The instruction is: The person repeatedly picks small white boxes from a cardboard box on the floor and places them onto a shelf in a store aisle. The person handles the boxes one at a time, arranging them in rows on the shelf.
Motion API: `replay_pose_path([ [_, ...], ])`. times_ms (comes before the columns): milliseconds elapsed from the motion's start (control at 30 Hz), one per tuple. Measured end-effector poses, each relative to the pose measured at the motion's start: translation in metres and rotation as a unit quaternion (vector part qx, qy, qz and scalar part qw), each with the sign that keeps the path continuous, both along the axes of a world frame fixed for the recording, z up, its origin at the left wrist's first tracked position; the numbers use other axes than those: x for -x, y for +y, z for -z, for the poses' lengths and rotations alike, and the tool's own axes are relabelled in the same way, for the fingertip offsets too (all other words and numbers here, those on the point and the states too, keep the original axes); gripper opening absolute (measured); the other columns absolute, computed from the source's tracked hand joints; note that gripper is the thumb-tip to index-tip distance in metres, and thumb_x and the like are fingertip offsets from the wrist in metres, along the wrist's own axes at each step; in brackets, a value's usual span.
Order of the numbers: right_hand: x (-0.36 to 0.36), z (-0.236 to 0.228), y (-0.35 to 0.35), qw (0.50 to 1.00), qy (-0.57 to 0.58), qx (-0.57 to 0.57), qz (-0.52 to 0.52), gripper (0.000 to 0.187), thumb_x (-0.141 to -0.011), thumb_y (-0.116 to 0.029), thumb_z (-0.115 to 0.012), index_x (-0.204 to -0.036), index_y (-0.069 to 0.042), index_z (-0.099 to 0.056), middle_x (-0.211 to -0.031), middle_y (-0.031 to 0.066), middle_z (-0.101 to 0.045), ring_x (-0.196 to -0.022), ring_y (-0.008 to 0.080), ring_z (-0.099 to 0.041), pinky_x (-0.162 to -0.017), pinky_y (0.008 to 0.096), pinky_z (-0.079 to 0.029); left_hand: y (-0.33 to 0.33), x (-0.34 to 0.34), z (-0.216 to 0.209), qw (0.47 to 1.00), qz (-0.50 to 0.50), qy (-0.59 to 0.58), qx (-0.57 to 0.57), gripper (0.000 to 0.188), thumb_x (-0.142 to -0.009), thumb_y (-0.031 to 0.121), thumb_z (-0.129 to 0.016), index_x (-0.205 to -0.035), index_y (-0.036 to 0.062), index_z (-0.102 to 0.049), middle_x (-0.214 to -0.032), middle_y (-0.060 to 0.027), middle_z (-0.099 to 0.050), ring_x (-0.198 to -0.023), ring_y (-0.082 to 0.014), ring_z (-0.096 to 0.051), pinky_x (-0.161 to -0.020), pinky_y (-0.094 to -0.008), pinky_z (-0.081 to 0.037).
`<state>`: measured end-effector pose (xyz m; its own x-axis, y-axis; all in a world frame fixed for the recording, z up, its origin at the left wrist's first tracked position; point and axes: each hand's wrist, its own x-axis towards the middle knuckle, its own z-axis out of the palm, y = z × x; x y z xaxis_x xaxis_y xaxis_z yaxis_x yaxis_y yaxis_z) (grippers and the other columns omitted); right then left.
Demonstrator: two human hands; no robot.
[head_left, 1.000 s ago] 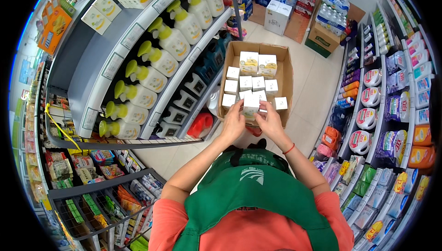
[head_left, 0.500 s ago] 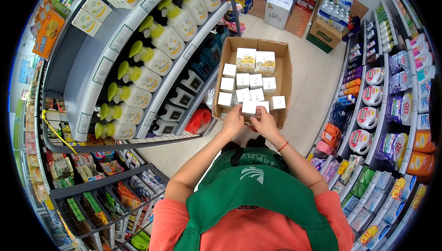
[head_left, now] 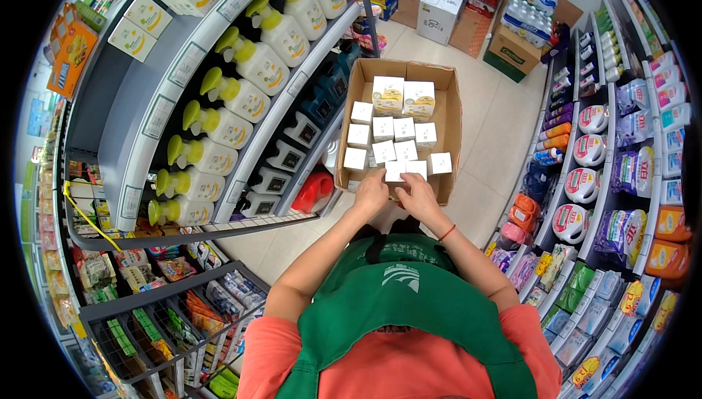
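Observation:
In front of me is an open brown cardboard box holding several small white cartons and two larger white-and-yellow cartons at its far end. Both my hands reach into its near side. The fingertips of my left hand press against the left side of a small white carton. Bent fingers of my right hand close on that carton's near right side, below a neighbouring carton. The carton's lower part and some fingertips are hidden.
To the left, a shelf carries a row of white pump bottles with yellow-green tops, and two cartons on the level above. A wire rack of packets stands lower left. Shelves of household goods line the right; a white box stands ahead.
The view has shifted slightly, so the shelves and box appear a little to the left. My fingers have moved slightly on the near small carton; the other cartons keep their places.

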<state>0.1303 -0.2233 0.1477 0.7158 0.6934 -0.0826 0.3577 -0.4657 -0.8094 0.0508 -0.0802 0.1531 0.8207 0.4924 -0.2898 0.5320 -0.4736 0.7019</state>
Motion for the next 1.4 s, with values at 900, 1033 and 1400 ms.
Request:
replay_pose_path([
  [900, -0.025, -0.099, 0.009, 0.988, 0.118, -0.095, 0.010, 0.041, -0.094, -0.009, -0.062, -0.133, 0.002, -0.056, -0.129, 0.0177, -0.057, -0.114, 0.0269, -0.065, -0.091, 0.0345, -0.056, -0.009, -0.014, -0.077, 0.987, 0.019, -0.135, 0.080, 0.049, -0.092, 0.005, -0.051, -0.141, -0.0015, -0.048, -0.135, -0.0242, -0.058, -0.126, -0.0343, -0.057, -0.104, -0.0386, -0.046],
  [1033, -0.028, -0.126, 0.025, 0.985, 0.122, -0.118, -0.037, 0.042, -0.095, -0.008, -0.061, -0.134, 0.003, -0.054, -0.131, 0.0171, -0.056, -0.117, 0.0261, -0.063, -0.093, 0.0337, -0.055, 0.003, -0.006, -0.094, 0.973, -0.014, -0.216, 0.081, 0.050, -0.091, 0.007, -0.052, -0.140, -0.0015, -0.049, -0.133, -0.0259, -0.058, -0.120, -0.0402, -0.058, -0.102, -0.0424, -0.046],
  [1400, -0.021, -0.208, 0.105, 0.950, 0.090, -0.251, -0.162, 0.041, -0.093, -0.008, -0.063, -0.132, 0.003, -0.054, -0.128, 0.0178, -0.057, -0.113, 0.0282, -0.064, -0.090, 0.0353, -0.056, 0.066, 0.023, -0.203, 0.946, -0.043, -0.319, 0.037, 0.051, -0.096, -0.003, -0.049, -0.146, 0.0002, -0.042, -0.143, -0.0193, -0.053, -0.134, -0.0267, -0.050, -0.109, -0.0354, -0.041],
])
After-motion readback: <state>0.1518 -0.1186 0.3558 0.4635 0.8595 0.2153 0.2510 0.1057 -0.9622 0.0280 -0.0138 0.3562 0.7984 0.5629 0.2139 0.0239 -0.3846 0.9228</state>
